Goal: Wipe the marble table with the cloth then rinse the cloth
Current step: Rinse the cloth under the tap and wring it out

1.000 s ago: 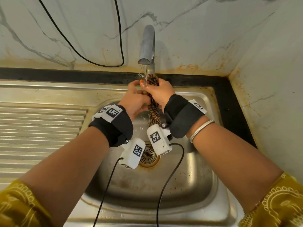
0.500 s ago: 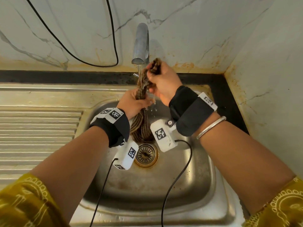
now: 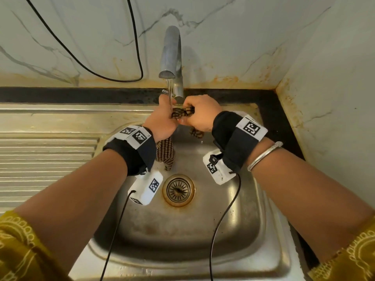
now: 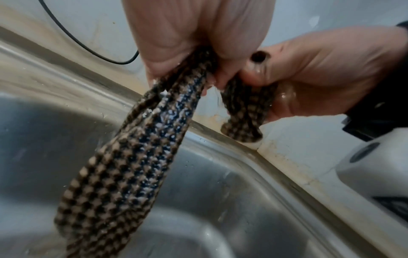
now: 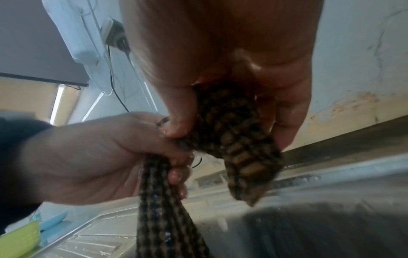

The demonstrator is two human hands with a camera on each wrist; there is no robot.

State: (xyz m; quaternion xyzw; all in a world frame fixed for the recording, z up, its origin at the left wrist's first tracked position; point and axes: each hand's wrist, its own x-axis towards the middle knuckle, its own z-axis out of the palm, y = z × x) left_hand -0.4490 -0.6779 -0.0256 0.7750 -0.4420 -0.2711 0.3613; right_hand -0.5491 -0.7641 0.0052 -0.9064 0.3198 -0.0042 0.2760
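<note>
A wet brown-and-black checked cloth (image 3: 165,153) is bunched between both hands under the running tap (image 3: 170,55). My left hand (image 3: 162,120) grips its long end, which hangs down into the steel sink (image 3: 233,230). My right hand (image 3: 199,116) grips the short end (image 3: 196,133) close beside the left. The left wrist view shows the long wet strand (image 4: 123,174) below my left hand (image 4: 194,45) and the short end in my right hand (image 4: 309,76). In the right wrist view my right hand (image 5: 232,97) holds the stubby end (image 5: 238,144), and my left hand (image 5: 106,157) holds the strand.
The drain (image 3: 178,190) lies in the basin under the hands. A ribbed draining board (image 3: 46,165) spreads to the left. Marble walls (image 3: 328,98) close the back and right, and a black cable (image 3: 85,67) loops on the back wall. Green and blue items (image 5: 22,235) lie on the draining board.
My right hand has come down from beside the spout to the level of my left. The cloth between them is now short and taut, and the hands sit close together.
</note>
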